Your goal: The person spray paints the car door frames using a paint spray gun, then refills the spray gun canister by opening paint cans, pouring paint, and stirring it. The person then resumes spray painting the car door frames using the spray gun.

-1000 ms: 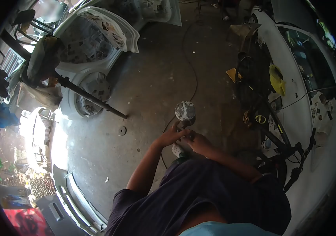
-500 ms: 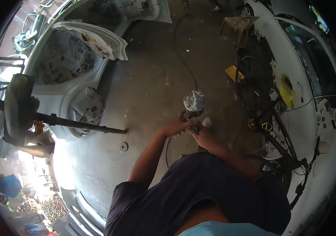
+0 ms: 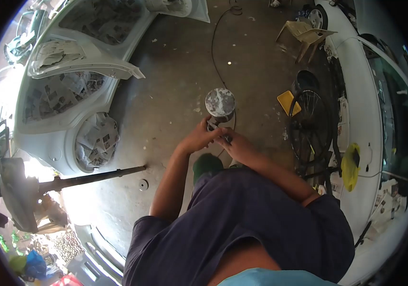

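A paint spray gun (image 3: 212, 125) with a round, paint-spattered cup (image 3: 220, 102) on top is held in front of my body. My left hand (image 3: 199, 137) has its fingers wrapped round the gun below the cup. At the rear of the gun, my right hand (image 3: 239, 146) is closed, its fingers meeting those of my left hand. Most of the gun's body and handle is hidden by the fingers. A dark hose (image 3: 217, 52) runs along the floor beyond the cup and shows again beside it.
On the left stands a pale car body (image 3: 41, 138) masked with newspaper, near a dark pole (image 3: 96, 177). To the right are a bicycle wheel (image 3: 310, 126), a yellow tray (image 3: 289, 103), a black bucket (image 3: 305, 81), a plastic chair (image 3: 304, 35) and a white car (image 3: 356, 109).
The view has shifted, and the surroundings sit differently in it. Both hands stay on the spray gun, which appears farther up and left. Green clothing on a leg now shows below my hands.
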